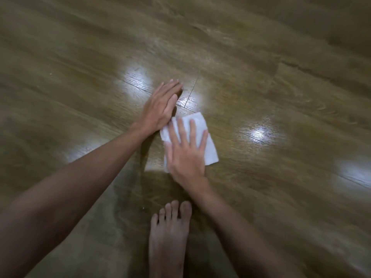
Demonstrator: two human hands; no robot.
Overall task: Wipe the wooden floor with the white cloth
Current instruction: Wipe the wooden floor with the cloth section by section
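A folded white cloth [208, 149] lies flat on the glossy wooden floor [261, 81] in the middle of the head view. My right hand [185, 151] presses down on the cloth with its fingers spread, covering its left half. My left hand [160, 105] is just above and left of the cloth, fingers straight and together, edge-on to the floor, its heel touching the cloth's upper left corner. It holds nothing.
My bare foot [168, 235] stands on the floor right below the cloth, toes pointing toward it. Bright light reflections [259, 131] shine on the planks around the hands. Plank seams run diagonally across the floor.
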